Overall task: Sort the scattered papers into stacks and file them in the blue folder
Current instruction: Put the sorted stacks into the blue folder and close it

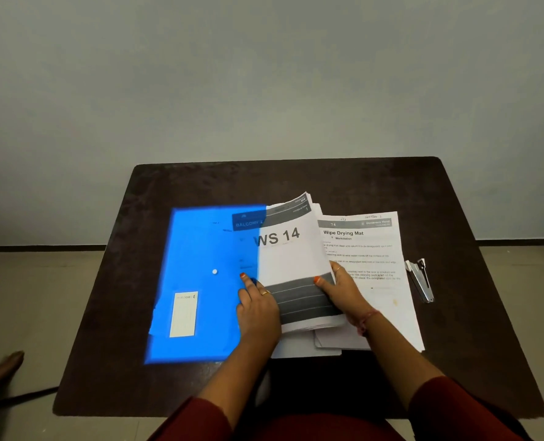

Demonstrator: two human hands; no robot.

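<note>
A translucent blue folder [197, 281] lies flat on the left half of the dark table, with a white snap button and a pale label. A stack of papers [291, 259], its top sheet headed "WS 14", sits partly inside the folder's right edge; the printing shows through the blue. My left hand [258, 310] rests on the folder's open edge with a finger stretched onto the blue cover. My right hand [340, 289] grips the right side of that stack, thumb on top. Another pile, topped by a "Wipe Drying Mat" sheet [372, 249], lies to the right, partly under the stack.
A silver stapler [421, 280] lies on the dark table [296, 179] right of the papers. The table stands against a grey wall. A brown shape at the left edge is on the tiled floor [41, 297].
</note>
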